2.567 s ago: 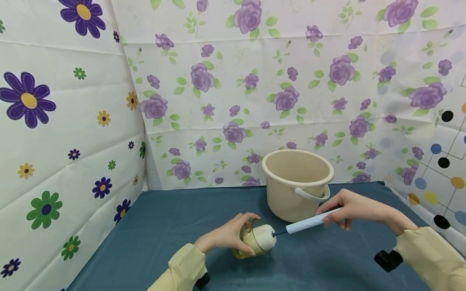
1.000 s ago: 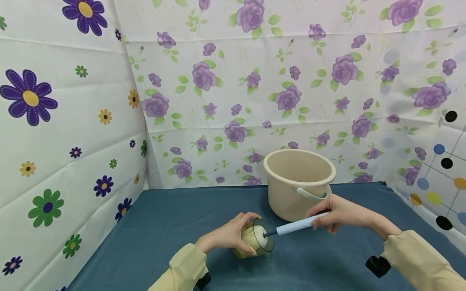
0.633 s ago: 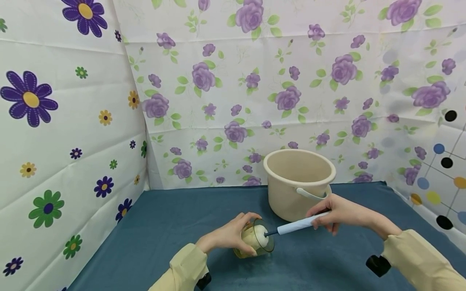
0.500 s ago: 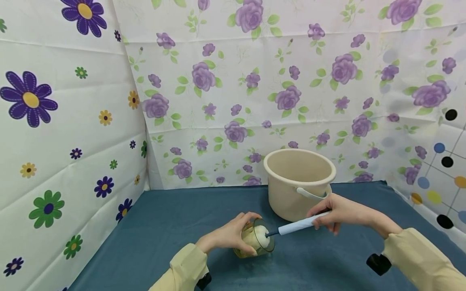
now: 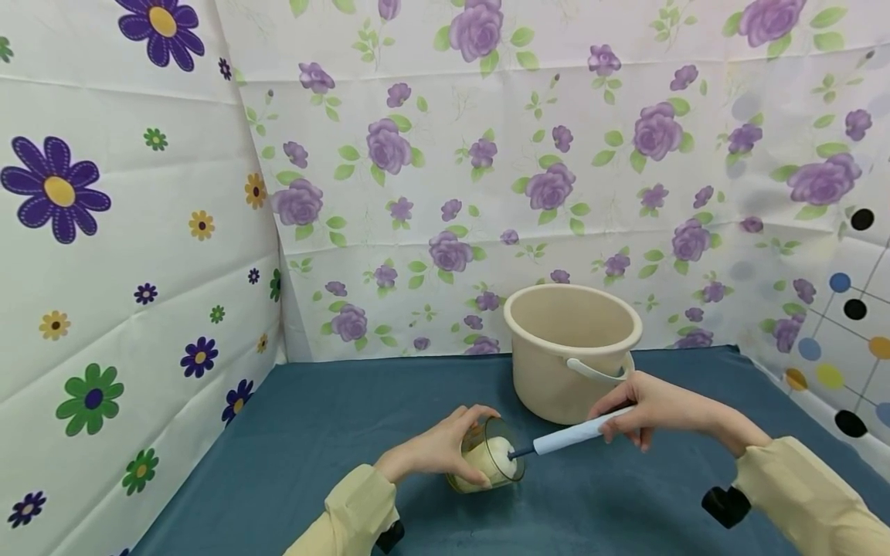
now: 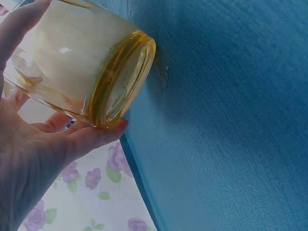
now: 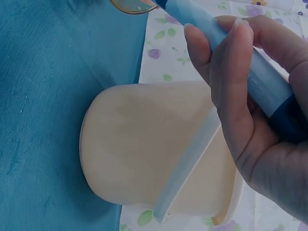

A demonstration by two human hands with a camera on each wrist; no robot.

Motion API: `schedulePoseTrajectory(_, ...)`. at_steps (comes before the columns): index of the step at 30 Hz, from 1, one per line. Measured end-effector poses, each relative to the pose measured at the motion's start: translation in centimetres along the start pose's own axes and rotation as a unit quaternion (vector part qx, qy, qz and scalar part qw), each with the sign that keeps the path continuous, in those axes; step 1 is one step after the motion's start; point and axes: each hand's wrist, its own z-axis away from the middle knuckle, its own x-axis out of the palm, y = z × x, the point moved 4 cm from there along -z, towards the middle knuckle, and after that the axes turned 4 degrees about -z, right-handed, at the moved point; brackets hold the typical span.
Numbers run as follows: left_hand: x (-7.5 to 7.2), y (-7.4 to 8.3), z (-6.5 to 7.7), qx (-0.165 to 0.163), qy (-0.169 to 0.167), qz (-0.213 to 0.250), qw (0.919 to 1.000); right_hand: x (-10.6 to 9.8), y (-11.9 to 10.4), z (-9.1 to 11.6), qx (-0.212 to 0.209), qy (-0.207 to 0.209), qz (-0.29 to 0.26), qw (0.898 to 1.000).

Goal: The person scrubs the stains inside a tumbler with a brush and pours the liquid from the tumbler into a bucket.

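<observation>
In the head view my left hand (image 5: 434, 448) grips an amber-tinted drinking glass (image 6: 122, 77), tilted on its side with its mouth facing right. The left wrist view shows its thick base just above the cloth. Inside the glass sits the white sponge head (image 5: 501, 455) of a cup brush, with a dark stem leading to a light blue handle (image 5: 572, 436). My right hand (image 5: 657, 405) pinches that handle near its far end, thumb and fingers around it. In the right wrist view the handle (image 7: 269, 84) crosses the palm; the sponge is out of sight there.
A cream bucket (image 5: 556, 378) with a pale handle (image 5: 591, 370) stands behind the hands, close to the right hand. Dark blue cloth (image 5: 334, 432) covers the table, with water drops on it in the right wrist view. Flower-printed sheets (image 5: 417, 193) hang behind and at the sides.
Since the oldest frame, my right hand has moved left and the sponge has gone deeper into the glass. Lately the brush has shifted slightly right and down within the glass. The left hand stays put.
</observation>
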Motion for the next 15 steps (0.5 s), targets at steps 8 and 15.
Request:
schedulePoseTrajectory(8,0.03,-0.23,-0.03,-0.004,0.000,0.013,0.9999,-0.68,-0.12,0.58,0.026,0.028,-0.013,0.999)
schedulePoseTrajectory(15,0.03,-0.26,0.00,-0.005,0.001,0.013,0.9999,-1.01,-0.04,0.73,0.025,0.027,-0.017,0.999)
